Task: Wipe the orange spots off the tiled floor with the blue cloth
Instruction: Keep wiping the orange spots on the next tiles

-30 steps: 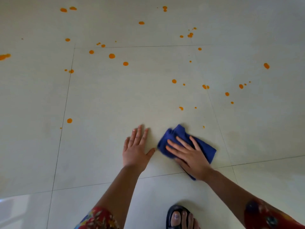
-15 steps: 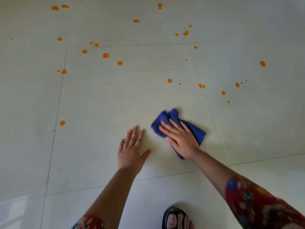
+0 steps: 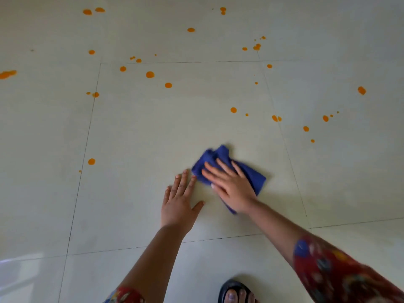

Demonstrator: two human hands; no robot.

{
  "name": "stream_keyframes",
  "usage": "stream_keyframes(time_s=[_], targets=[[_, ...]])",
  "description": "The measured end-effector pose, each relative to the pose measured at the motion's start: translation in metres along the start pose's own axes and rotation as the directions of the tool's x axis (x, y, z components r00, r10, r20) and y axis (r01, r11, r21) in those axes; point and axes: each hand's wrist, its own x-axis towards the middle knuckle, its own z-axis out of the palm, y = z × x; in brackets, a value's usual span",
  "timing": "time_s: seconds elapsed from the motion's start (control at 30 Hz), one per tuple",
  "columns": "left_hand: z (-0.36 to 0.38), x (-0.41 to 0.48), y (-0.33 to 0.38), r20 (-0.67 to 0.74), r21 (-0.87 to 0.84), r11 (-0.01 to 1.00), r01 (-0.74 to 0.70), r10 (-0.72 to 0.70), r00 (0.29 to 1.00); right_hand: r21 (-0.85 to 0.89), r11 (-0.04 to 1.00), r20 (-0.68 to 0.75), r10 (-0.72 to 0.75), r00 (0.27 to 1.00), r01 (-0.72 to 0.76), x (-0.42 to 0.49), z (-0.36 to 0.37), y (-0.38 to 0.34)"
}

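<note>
The right hand (image 3: 231, 189) is lying flat on the blue cloth (image 3: 254, 177). Its fingers are straight and spread out, and it is pressing the cloth down on the tiled floor (image 3: 43, 193). The left hand (image 3: 178, 207) is lying flat on the bare floor just beside it. Its fingers are straight too and it is holding nothing. Its fingertips are nearly touching the left side of the cloth.

The cloth is all bunched up and looking a bit blurry. It is sitting on the big middle tile (image 3: 153, 132), in the lower right part, near the tile's right line. Bits of it are poking out past the fingers and by the wrist.

The orange spots (image 3: 150, 74) are sitting further up the floor, apart from the cloth. Some are lying near the middle tile's top edge and right line. One is sitting alone near its left line. More are dotting the tiles all around.

Both arms are wearing red sleeves (image 3: 338, 274) with a bright pattern. A foot (image 3: 239, 295) in a dark sandal (image 3: 227, 285) is showing at the bottom.
</note>
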Motion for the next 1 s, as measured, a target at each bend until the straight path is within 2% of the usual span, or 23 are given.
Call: stream_keyframes(time_s=[0.07, 0.1, 0.17, 0.23, 0.33, 0.4, 0.47, 0.53, 0.57, 0.6, 0.63, 0.7, 0.77, 0.83, 0.9, 0.93, 1.0], targets=[[-0.003, -0.001, 0.0, -0.002, -0.034, 0.999, -0.008, 0.008, 1.0, 0.01, 0.993, 0.039, -0.115, 0.993, 0.115, -0.045, -0.005, 0.011], [-0.004, -0.003, 0.0, -0.005, -0.044, 0.999, -0.006, 0.006, 1.0, 0.011, 0.996, 0.015, -0.084, 0.996, 0.084, -0.059, -0.009, 0.024], [-0.006, -0.007, 0.001, -0.002, -0.063, 0.998, 0.014, -0.015, 1.0, 0.018, 0.993, -0.042, 0.118, 0.992, -0.118, -0.058, -0.014, 0.052], [-0.009, -0.011, 0.0, -0.005, -0.092, 0.995, 0.036, -0.037, 0.999, 0.035, 0.952, -0.074, 0.307, 0.949, -0.305, -0.029, -0.014, 0.062], [-0.016, -0.019, -0.005, -0.033, -0.118, 0.988, 0.104, -0.108, 0.994, 0.064, 0.911, -0.11, 0.412, 0.905, -0.407, 0.032, -0.004, 0.031], [-0.025, -0.026, -0.011, -0.06, -0.121, 0.978, 0.171, -0.179, 0.982, 0.067, 0.944, -0.119, 0.33, 0.937, -0.324, 0.052, 0.007, -0.003], [-0.036, -0.032, -0.019, -0.062, -0.105, 0.968, 0.226, -0.233, 0.97, 0.02, 0.998, -0.041, 0.057, 0.997, -0.057, 0.031, 0.014, -0.031], [-0.048, -0.037, -0.029, -0.055, -0.101, 0.959, 0.264, -0.27, 0.961, 0.023, 0.977, 0.066, -0.215, 0.974, 0.214, -0.013, 0.01, -0.029], [-0.055, -0.041, -0.034, -0.055, -0.098, 0.954, 0.284, -0.29, 0.955, 0.03, 0.958, 0.077, -0.286, 0.955, 0.284, -0.028, 0.004, -0.016], [-0.06, -0.044, -0.038, -0.051, -0.086, 0.952, 0.294, -0.299, 0.953, 0.026, 0.96, 0.06, -0.281, 0.958, 0.28, -0.034, -0.001, 0.002], [-0.064, -0.046, -0.041, -0.04, -0.061, 0.954, 0.295, -0.298, 0.954, 0.025, 0.977, 0.037, -0.212, 0.976, 0.212, -0.031, -0.003, 0.018], [-0.073, -0.05, -0.049, 0.013, 0.03, 0.957, 0.288, -0.288, 0.957, 0.059, 0.998, -0.019, -0.007, 1.0, 0.008, 0.0, -0.007, 0.034], [-0.084, -0.048, -0.056, 0.074, 0.136, 0.95, 0.28, -0.291, 0.954, 0.1, 0.987, -0.065, 0.136, 0.989, -0.129, 0.043, -0.007, 0.02], [-0.1, -0.041, -0.059, 0.113, 0.204, 0.937, 0.283, -0.309, 0.944, 0.146, 0.974, -0.084, 0.189, 0.978, -0.176, 0.078, 0.001, -0.011], [-0.117, -0.036, -0.057, 0.13, 0.28, 0.922, 0.266, -0.311, 0.941, 0.145, 0.987, -0.065, 0.08, 0.995, -0.07, 0.085, 0.01, -0.041], [-0.126, -0.032, -0.054, 0.143, 0.325, 0.916, 0.235, -0.293, 0.945, 0.114, 0.992, -0.024, -0.051, 0.998, 0.053, 0.077, 0.013, -0.051], [-0.142, -0.025, -0.049, 0.178, 0.385, 0.909, 0.161, -0.244, 0.953, 0.087, 0.946, 0.058, -0.318, 0.946, 0.312, 0.045, 0.019, -0.051]])
